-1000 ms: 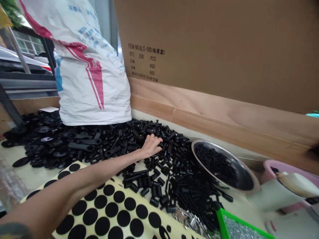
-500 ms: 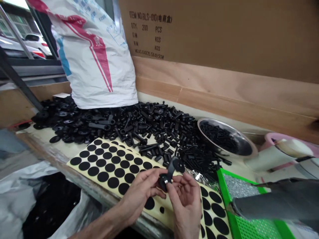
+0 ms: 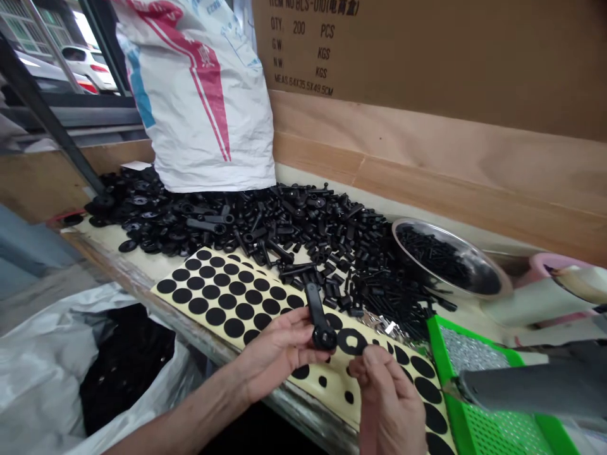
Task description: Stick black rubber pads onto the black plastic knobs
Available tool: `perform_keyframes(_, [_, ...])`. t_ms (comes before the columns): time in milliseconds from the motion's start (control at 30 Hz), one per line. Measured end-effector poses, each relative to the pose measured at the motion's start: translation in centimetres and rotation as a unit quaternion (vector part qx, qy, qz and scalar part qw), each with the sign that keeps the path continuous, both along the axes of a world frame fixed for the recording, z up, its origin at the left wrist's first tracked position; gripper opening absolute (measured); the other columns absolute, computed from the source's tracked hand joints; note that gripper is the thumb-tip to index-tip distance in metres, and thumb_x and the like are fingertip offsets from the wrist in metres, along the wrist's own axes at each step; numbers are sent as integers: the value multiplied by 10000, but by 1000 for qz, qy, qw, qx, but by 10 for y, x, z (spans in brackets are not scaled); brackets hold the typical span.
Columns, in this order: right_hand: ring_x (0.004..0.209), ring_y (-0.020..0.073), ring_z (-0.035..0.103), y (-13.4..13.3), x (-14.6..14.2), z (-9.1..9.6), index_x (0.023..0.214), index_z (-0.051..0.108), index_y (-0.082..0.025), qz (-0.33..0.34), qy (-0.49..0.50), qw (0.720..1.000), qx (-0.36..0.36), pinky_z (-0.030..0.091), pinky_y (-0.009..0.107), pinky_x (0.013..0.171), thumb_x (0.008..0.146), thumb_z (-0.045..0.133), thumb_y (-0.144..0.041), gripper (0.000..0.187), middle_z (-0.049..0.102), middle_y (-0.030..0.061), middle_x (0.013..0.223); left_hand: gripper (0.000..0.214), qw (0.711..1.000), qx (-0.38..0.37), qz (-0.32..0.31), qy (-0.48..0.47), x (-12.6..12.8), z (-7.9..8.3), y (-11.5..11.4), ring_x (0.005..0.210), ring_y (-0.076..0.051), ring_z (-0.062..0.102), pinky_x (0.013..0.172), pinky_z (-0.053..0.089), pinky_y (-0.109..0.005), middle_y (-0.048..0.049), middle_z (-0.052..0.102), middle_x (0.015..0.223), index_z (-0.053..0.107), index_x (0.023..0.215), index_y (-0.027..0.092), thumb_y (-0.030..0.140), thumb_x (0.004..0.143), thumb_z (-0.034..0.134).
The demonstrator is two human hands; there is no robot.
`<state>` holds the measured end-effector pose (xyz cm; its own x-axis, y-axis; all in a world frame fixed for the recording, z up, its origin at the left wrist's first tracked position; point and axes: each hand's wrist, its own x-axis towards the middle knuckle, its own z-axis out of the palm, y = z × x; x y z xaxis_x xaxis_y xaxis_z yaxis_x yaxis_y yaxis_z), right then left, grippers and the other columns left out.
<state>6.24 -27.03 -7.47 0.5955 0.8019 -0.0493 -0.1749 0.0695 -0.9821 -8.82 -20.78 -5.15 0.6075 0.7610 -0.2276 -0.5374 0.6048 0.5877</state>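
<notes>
My left hand (image 3: 279,351) is closed around a black plastic arm (image 3: 316,313) with a round end, held above the sticker sheet. Between the fingertips of my right hand (image 3: 391,385) is a black ring sticker (image 3: 351,342) with a hole in its middle. The ring is just right of the arm's round end; whether they touch I cannot tell. Under both hands lies a pale yellow sheet (image 3: 310,393) of black round stickers. Small black dots stay on it where rings have been peeled off.
A heap of black plastic parts (image 3: 256,221) spreads behind the sheet, below a white woven sack (image 3: 213,120). To the right stand a metal bowl (image 3: 493,278) of black pieces and a green tray (image 3: 439,344) with small silver pieces. An open bag (image 3: 42,354) of black parts sits at lower left.
My right hand has moved away to the right from the black arm and now pinches a ring sticker. The arm has turned in my left hand. The camera view has shifted slightly.
</notes>
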Motion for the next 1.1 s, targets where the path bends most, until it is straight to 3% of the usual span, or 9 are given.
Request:
perform_keyframes(133, [593,120,413,-3,-12,1,658,579,-190,40,20,999,-26,369,244,555,739,719,-465,319,457,-38,600,298,1000,0,9,-14,2,-1,-2,921,-168,634,849,498,-314,-106,654,1062,632,1128,120,100,831,645])
perform_keyframes(333, [628,113,382,-2,-24,14,690,598,-188,31,55,996,-60,351,224,600,719,746,-457,308,454,-46,609,303,1000,0,15,-6,3,-1,-2,915,-171,625,827,498,-310,-106,645,1062,633,1101,127,113,803,680])
perform_keyframes(500, [627,114,398,1,-19,7,726,627,-184,27,73,994,-80,362,222,589,661,789,-468,334,496,-39,638,315,1000,1,14,-4,5,-3,-1,922,-177,624,830,502,-316,-114,637,1077,622,1113,124,115,803,677])
perform_keyframes(900, [641,104,378,2,-18,4,676,606,-193,42,44,996,-66,345,199,601,706,766,-455,309,453,-50,631,337,1000,1,10,-4,6,-6,1,949,-180,627,842,515,-316,-116,634,1101,618,1138,120,71,806,656])
perform_keyframes(1100, [668,109,402,3,-17,3,699,617,-192,37,55,995,-80,353,205,628,699,773,-453,304,492,-43,662,251,1000,-18,12,5,8,-6,1,922,-169,647,855,515,-313,-118,661,1052,632,1135,111,181,896,597])
